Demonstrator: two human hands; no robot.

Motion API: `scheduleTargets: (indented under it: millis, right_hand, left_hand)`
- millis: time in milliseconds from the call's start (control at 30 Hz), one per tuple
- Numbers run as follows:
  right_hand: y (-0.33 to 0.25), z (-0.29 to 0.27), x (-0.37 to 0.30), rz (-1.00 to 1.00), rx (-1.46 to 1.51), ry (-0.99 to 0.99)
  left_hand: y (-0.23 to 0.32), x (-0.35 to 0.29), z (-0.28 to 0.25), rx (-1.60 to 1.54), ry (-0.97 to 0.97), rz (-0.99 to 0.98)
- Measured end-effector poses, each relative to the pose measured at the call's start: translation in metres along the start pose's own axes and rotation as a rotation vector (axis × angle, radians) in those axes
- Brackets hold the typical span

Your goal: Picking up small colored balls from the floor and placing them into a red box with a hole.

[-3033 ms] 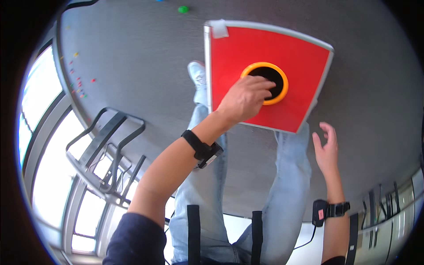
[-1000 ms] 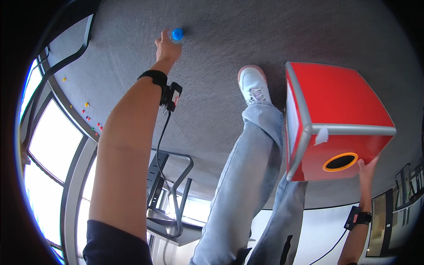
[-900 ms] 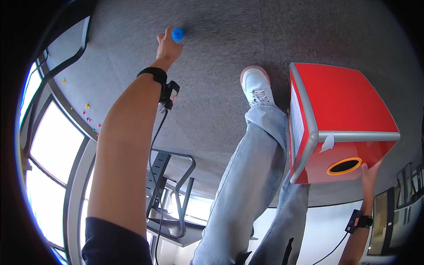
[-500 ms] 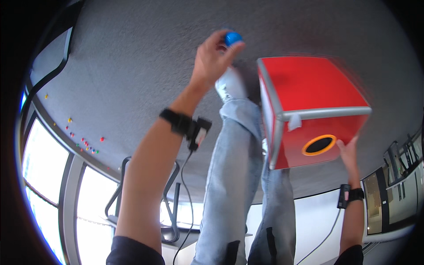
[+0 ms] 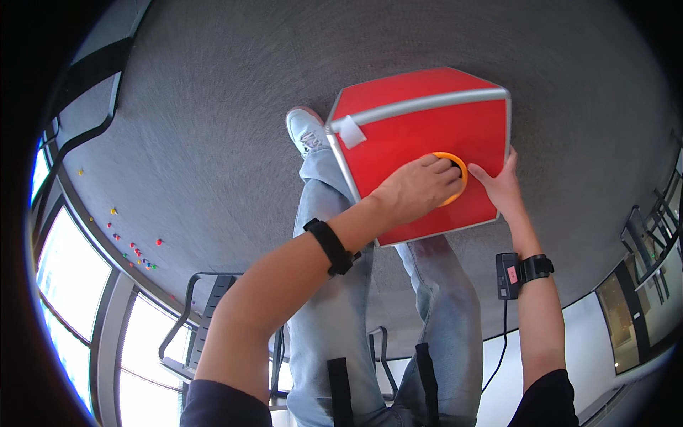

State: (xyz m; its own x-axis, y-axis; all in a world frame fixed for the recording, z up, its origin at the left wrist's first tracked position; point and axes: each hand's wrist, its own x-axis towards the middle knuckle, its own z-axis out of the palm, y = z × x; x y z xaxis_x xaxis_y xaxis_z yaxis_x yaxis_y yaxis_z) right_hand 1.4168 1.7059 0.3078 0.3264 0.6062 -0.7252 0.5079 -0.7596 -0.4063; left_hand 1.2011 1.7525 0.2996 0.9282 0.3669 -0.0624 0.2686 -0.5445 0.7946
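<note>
A red box (image 5: 398,155) with silver-grey edging is tilted in front of my legs, its face with the round orange-rimmed hole (image 5: 463,165) turned toward me. My left hand (image 5: 416,186) lies over that hole with its fingers together and bent in, the tips out of sight inside. Whatever those fingers hold is hidden; no blue ball shows. At the box's right edge, my right hand (image 5: 503,186) grips it, thumb on the face beside the hole and the other fingers behind the side. A white tab (image 5: 352,132) sticks out near the box's upper left corner.
Several small coloured balls (image 5: 138,252) lie on the grey floor (image 5: 213,128) at the left, near the windows. Dark-framed chairs stand at the far left, such as one chair (image 5: 96,117), and below. My shoe (image 5: 306,131) is beside the box.
My left hand has come down and right from above my foot to the hole; the blue ball it held no longer shows. The box has shifted left and tilted, its holed face now fuller in view.
</note>
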Motion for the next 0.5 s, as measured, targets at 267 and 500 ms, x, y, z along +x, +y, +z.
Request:
scheduleTargets:
  millis: [267, 500]
  right_hand:
    - [-0.108, -0.089, -0.167, -0.644, 0.434, -0.350]
    - [-0.129, -0.128, -0.243, -1.226, 0.746, -0.586]
  left_hand:
    - [0.013, -0.009, 0.033, 0.299, -0.080, -0.293]
    - [0.022, -0.014, 0.035, 0.198, 0.021, -0.394]
